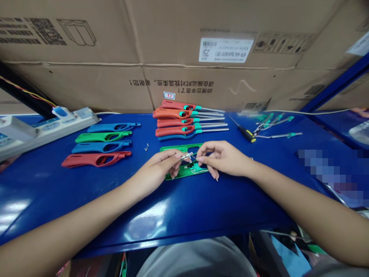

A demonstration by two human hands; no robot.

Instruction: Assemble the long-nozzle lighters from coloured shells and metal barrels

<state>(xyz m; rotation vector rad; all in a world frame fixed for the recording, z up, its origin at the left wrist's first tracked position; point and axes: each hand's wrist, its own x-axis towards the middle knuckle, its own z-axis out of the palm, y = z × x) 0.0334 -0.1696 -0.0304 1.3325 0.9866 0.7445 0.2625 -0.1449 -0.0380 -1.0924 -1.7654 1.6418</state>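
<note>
Nearest the camera, gray clothing (196, 257) at the bottom edge, with a bare forearm (95, 213) reaching in from the left and its pair from the right, over the blue table (207, 207). On the box (167, 50) behind, printed upside down: 师傅您辛苦了! and 请在搬运时对我温柔些,谢谢您! On its white label (226, 50), likewise inverted, a code beginning KFR and a large 25; smaller lines too fine to read. On the little sticker (169, 95), red digits, hard to make out.

At mid-table, below both hands, an opened green shell (177, 148) in two halves, long axis running roughly left to right; in the near half, a teal part (197, 168). Just above, in a narrow pinch of the left hand (161, 163), a clear piece (185, 156), lengthwise left to right, silvery end pointing right and slightly away. Between thumb and finger of the right hand (223, 157), also pinched narrow, a dark strand (194, 157) close beside that end; cannot tell whether touching.

Farther back, piled lighters (173, 122), metal tubes pointing right. Leftward, four shells (80, 160) in a column, narrow ends right. Rightward, a screwdriver (246, 134), tip toward the upper left, near loose rods (284, 135) with teal fittings.
</note>
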